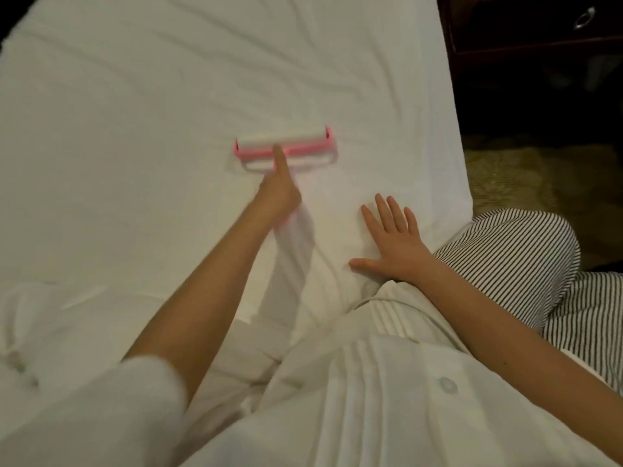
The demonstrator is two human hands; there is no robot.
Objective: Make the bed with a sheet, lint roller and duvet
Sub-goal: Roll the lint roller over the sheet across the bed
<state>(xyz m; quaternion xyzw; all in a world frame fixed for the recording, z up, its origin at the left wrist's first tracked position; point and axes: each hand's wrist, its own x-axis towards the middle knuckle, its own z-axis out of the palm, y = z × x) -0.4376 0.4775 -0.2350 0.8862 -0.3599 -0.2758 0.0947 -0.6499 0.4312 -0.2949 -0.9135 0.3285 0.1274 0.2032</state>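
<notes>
A white sheet (pixel 151 96) covers the bed, with soft wrinkles running across it. A pink and white lint roller (pixel 296 144) lies on the sheet near the middle. My left hand (pixel 278 190) grips its handle, with the index finger stretched along the neck toward the roller head. My right hand (pixel 392 241) rests flat on the sheet to the right, fingers spread. The handle itself is mostly hidden under my left hand. A bunched white duvet (pixel 50 325) lies at the lower left of the bed.
The bed's right edge (pixel 462 183) drops to a patterned carpet (pixel 526 176). A dark wooden nightstand (pixel 532 35) with a metal ring pull stands at the top right. My knee in striped trousers (pixel 526 261) rests at the bed's edge.
</notes>
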